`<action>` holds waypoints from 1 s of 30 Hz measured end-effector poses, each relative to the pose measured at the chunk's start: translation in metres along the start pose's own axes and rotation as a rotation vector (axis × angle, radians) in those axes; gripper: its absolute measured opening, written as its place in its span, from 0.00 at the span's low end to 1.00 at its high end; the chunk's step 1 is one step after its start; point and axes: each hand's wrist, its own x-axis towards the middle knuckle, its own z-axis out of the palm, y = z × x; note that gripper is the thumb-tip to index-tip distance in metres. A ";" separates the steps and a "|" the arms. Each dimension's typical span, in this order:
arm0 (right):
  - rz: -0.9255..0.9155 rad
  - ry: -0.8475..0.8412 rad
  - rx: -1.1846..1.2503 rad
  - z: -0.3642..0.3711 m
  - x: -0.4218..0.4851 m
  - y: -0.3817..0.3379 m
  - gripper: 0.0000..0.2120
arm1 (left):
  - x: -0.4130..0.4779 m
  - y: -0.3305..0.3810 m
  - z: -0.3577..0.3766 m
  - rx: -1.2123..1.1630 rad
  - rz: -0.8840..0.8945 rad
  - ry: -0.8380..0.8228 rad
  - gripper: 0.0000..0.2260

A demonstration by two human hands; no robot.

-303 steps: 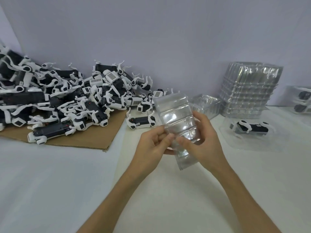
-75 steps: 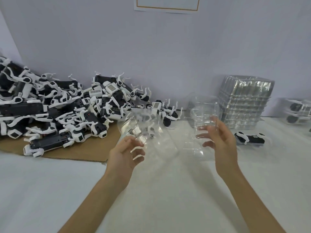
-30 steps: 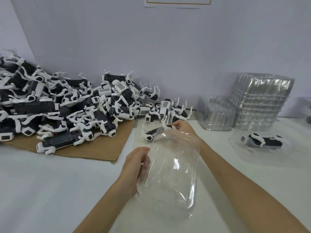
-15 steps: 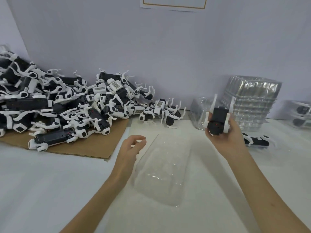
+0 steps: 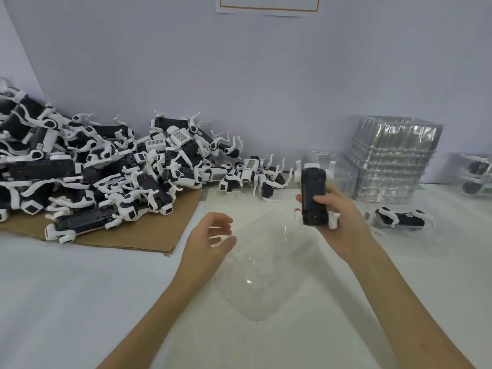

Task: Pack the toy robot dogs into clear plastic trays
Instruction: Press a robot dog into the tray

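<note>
The step in hand looks to be seating one dog in its tray. To do it well, the right hand [image 5: 343,222] should turn the toy robot dog [image 5: 314,198] so that its long black body runs the same way as the long hollow of the clear tray [image 5: 263,275], lower it level rather than nose first, and let the white legs find their recesses before any pressing. The thin plastic will likely flex and skate on the smooth tabletop [image 5: 80,302], so the left hand [image 5: 210,241] would do best to pin the tray's near-left rim while the dog goes down. The right hand is clamped on the dog, fingers wrapped round its dark body, holding it in the air with one end towards the wall and the white legs sticking out at both sides. The left hand holds nothing; its fingers are loosely curled and apart, just beside the tray's upper left edge, and whether a fingertip touches the plastic I cannot tell. The tray lies on the tabletop between the two forearms, empty, below and to the left of the held dog, its far end near the right hand. The pile of dogs [image 5: 106,166] on the cardboard sheet [image 5: 149,235] sits well to the left, and the stack of empty trays [image 5: 391,161] stands behind the right hand, by the wall
</note>
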 end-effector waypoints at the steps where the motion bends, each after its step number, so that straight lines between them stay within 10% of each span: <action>1: -0.050 0.002 -0.065 0.000 0.000 0.000 0.22 | 0.001 0.000 -0.002 -0.026 -0.020 0.027 0.10; 12: -0.464 -0.171 -0.731 0.018 -0.013 0.018 0.25 | 0.003 -0.001 -0.003 0.050 -0.057 0.030 0.11; 30: -0.116 -0.619 -1.153 0.022 -0.022 0.023 0.22 | 0.007 -0.006 -0.001 -0.069 -0.057 0.046 0.06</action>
